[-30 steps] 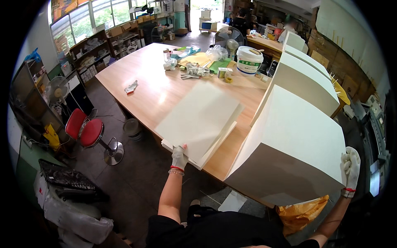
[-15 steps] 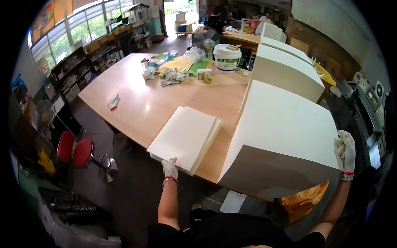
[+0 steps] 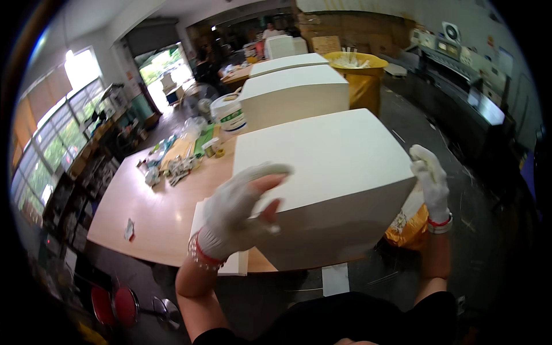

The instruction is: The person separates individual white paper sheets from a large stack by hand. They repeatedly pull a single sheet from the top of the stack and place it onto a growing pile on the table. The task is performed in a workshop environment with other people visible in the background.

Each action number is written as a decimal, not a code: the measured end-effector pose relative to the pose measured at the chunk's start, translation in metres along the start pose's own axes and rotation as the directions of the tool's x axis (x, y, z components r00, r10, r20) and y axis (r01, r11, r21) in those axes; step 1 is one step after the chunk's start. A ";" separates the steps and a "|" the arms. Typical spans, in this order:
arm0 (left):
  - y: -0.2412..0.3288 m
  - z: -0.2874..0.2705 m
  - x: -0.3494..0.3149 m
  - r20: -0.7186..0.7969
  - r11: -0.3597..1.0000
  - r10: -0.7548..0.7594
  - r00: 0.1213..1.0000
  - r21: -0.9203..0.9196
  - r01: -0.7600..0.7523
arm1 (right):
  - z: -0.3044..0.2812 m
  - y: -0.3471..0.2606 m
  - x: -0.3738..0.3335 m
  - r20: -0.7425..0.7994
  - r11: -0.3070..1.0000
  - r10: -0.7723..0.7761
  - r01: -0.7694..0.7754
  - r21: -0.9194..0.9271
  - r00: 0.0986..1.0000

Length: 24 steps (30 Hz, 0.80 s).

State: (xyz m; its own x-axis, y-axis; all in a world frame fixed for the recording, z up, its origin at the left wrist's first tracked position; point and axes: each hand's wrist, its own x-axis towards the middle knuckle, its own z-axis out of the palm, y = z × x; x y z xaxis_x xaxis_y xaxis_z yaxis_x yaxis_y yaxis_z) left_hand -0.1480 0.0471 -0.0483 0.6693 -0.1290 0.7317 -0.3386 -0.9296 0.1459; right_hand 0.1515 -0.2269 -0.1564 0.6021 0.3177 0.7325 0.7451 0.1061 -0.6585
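A tall stack of white paper sheets stands at the near edge of the wooden table. My left hand, in a white glove with bare thumb and fingertip showing, is raised in front of the stack's left side. Its fingers are spread and hold nothing. Behind and below it lies a low pile of white sheets, mostly hidden by the hand and forearm. My right hand, also gloved, is at the stack's right corner with its fingers curled in. Whether a sheet edge is between those fingers is hidden.
More white stacks stand behind. A white bucket and cluttered scraps lie at the table's far left. A yellow-lined bin stands beyond the stacks; an orange bag sits below my right hand. Red stools are at lower left.
My left hand has left the low pile and risen rightward to the tall stack's front, its fingers opening. The view has turned right. My right hand stays at the stack's corner.
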 end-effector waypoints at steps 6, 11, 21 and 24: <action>-0.003 0.094 0.106 0.483 0.972 0.117 0.868 0.124 -0.200 | -0.006 -0.044 -0.001 0.090 0.917 0.286 -0.245 -0.314 0.954; -0.010 0.133 0.110 0.488 0.948 0.097 0.868 0.221 -0.230 | -0.007 -0.035 0.015 0.227 0.705 -0.307 0.381 -0.598 0.924; -0.019 0.137 0.109 0.389 0.985 0.173 0.905 -0.071 -0.158 | 0.041 -0.039 0.078 0.028 0.584 -0.753 0.687 -0.432 0.657; -0.016 0.132 0.109 0.397 0.997 0.061 0.916 -0.072 -0.036 | 0.039 -0.039 0.076 0.056 0.684 -0.642 0.605 -0.408 0.764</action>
State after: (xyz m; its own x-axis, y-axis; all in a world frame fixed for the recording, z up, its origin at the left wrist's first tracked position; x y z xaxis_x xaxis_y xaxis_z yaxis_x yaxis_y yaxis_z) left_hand 0.0179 0.0026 -0.0589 0.8545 -0.3122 0.4152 -0.4090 -0.8971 0.1673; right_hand 0.1567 -0.1701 -0.0817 -0.0343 0.2274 0.9732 0.9908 -0.1199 0.0630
